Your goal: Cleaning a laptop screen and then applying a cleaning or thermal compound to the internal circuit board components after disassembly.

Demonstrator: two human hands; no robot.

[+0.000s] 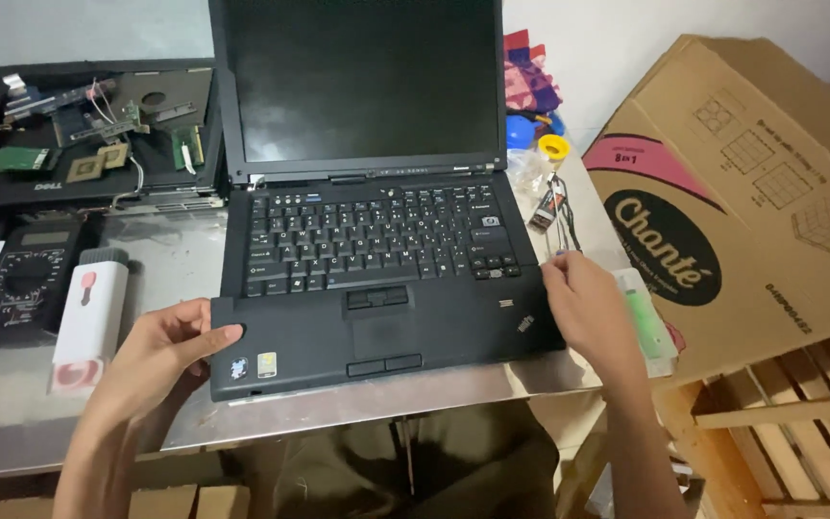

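Observation:
A black laptop [377, 250] stands open on a metal table [175, 259], its screen dark and its front edge near the table's front. My left hand [165, 351] grips the laptop's front left corner, thumb on top of the palm rest. My right hand [583, 308] holds the right edge of the base, fingers curled against its side.
Behind the laptop on the left lies an opened black device [88, 130] with bare circuit parts. A multimeter [26, 274] and a white and red case [88, 322] sit left. A big cardboard box [751, 192] on a wooden crate [780, 423] stands right, small tools [549, 207] beside it.

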